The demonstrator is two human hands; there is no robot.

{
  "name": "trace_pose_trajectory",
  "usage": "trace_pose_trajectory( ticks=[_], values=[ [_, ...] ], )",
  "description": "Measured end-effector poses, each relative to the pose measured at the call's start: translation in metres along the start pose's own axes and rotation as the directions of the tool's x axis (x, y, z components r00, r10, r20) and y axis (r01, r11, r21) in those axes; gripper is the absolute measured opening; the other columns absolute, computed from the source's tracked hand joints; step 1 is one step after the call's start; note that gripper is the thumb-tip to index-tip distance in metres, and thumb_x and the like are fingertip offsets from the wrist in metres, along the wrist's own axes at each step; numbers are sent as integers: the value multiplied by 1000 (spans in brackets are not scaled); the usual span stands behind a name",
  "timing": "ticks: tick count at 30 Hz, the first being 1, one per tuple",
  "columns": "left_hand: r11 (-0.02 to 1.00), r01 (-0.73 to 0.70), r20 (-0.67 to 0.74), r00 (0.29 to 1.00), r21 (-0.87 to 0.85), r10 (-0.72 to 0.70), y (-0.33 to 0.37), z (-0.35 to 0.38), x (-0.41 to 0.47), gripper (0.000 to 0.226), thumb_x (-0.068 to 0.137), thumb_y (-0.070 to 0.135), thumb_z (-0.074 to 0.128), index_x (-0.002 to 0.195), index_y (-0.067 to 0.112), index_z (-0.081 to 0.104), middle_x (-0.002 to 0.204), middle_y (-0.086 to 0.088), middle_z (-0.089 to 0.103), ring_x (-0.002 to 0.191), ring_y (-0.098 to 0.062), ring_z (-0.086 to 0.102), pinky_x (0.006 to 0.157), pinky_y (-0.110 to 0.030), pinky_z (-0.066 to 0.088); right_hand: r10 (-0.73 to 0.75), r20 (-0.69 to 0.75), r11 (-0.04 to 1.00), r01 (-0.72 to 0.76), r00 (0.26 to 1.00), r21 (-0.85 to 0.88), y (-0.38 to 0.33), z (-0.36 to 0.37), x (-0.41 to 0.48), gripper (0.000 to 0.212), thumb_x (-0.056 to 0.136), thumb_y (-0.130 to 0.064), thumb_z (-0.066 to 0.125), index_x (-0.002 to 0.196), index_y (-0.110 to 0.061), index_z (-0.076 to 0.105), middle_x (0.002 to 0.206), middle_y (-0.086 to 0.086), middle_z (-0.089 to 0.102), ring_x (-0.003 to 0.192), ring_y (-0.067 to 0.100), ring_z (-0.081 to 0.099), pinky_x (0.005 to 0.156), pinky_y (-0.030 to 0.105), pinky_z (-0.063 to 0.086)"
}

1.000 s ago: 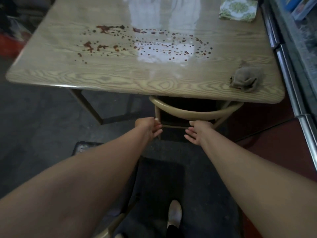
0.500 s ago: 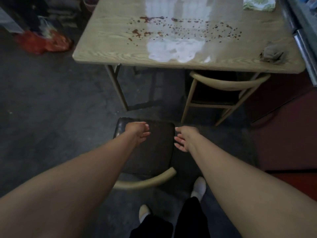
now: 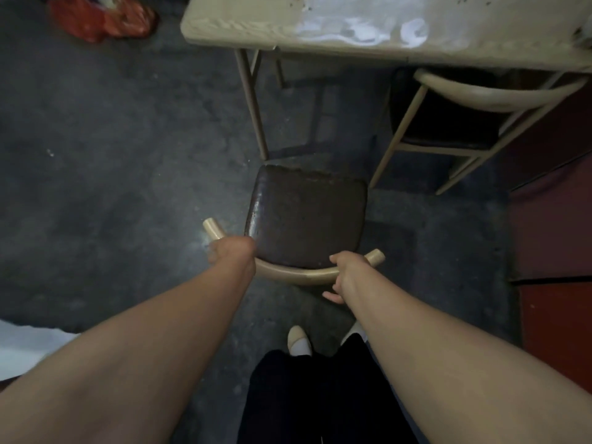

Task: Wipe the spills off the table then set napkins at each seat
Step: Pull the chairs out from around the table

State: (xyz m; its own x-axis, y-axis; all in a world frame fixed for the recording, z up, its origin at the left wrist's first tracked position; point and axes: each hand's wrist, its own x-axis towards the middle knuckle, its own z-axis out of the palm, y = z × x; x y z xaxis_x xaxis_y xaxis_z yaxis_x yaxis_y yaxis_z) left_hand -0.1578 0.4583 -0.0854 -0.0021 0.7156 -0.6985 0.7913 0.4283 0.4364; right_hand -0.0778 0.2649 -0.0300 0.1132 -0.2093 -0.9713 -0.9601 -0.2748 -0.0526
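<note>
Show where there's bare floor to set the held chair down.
Open grey floor lies left of the dark-seated wooden chair, bordered by the orange bag and the table leg. Crowded on the right: the second wooden chair tucked under the pale wooden table.

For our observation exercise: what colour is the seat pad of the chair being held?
The seat pad is dark brown, clearest in the head view.
</note>
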Motion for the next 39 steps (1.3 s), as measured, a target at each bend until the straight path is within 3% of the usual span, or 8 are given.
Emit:
trace_pose_trajectory(
  ticks=[4, 8, 13, 20, 23, 27, 33, 39],
  values=[
    [977, 129, 69, 990, -172, -119, -5, 0, -24, 38, 84, 11, 63, 120, 2, 54, 107, -8, 59, 101, -31, 62, 87, -52, 52, 6, 72, 999, -10, 997, 47, 9, 22, 17, 39, 93, -13, 59, 130, -9, 48, 138, 14, 45, 120, 37, 52, 80, 57, 51],
    [947, 198, 151, 975, -251, -164, -10, 7, -11, 30, 92, 2, 53, 121, 5, 55, 115, -11, 63, 86, -29, 59, 47, -46, 49, -20, 0, 990, 20, 1000, 143, 11, 35, 51, 41, 92, -6, 54, 133, -9, 50, 129, 17, 54, 102, 38, 60, 34, 50, 50],
    [949, 148, 98, 987, -278, -125, 1, 6, -5, 35, 87, -4, 56, 121, 0, 55, 115, -20, 64, 84, -32, 62, 31, -42, 48, -54, -42, 956, 64, 998, 286, -3, 38, 62, 52, 86, 5, 61, 134, -10, 46, 132, 14, 53, 113, 36, 53, 25, 52, 43],
    [933, 118, 165, 984, -339, -64, 52, 22, -12, 36, 88, 2, 62, 122, -2, 53, 103, -19, 61, 72, -32, 62, 49, -51, 53, -151, -85, 930, 170, 985, 325, -55, 38, 44, 63, 82, 9, 64, 138, -10, 43, 132, 12, 53, 117, 33, 52, 55, 58, 53],
    [936, 112, 187, 981, -335, -51, 76, 35, -9, 36, 90, 3, 60, 124, -4, 52, 106, -20, 59, 84, -37, 64, 54, -51, 54, -198, -89, 919, 216, 976, 329, -82, 34, 42, 63, 82, 9, 64, 139, -11, 43, 129, 12, 56, 115, 32, 54, 50, 54, 52],
    [945, 128, 163, 983, -301, -82, 100, 52, 3, 33, 90, 5, 60, 122, -4, 54, 91, -19, 58, 46, -31, 57, 42, -42, 53, -229, -108, 916, 252, 967, 312, -111, 33, 42, 64, 84, 8, 63, 141, -11, 40, 126, 14, 58, 111, 32, 58, 49, 48, 53],
    [944, 82, 130, 991, -320, -42, 159, 72, 19, 30, 90, 10, 62, 116, -4, 56, 96, -19, 61, 57, -28, 57, 54, -45, 56, -243, -50, 908, 245, 969, 339, -178, 40, 24, 69, 84, 6, 67, 144, -9, 38, 126, 17, 55, 113, 35, 57, 75, 52, 59],
    [932, 68, 147, 989, -355, -16, 228, 92, 36, 31, 93, 6, 57, 121, -7, 55, 100, -19, 60, 73, -33, 61, 54, -48, 55, -266, -39, 917, 265, 963, 298, -250, 54, 16, 65, 85, 1, 68, 143, -8, 39, 127, 18, 55, 110, 35, 59, 75, 44, 60]
  ],
)
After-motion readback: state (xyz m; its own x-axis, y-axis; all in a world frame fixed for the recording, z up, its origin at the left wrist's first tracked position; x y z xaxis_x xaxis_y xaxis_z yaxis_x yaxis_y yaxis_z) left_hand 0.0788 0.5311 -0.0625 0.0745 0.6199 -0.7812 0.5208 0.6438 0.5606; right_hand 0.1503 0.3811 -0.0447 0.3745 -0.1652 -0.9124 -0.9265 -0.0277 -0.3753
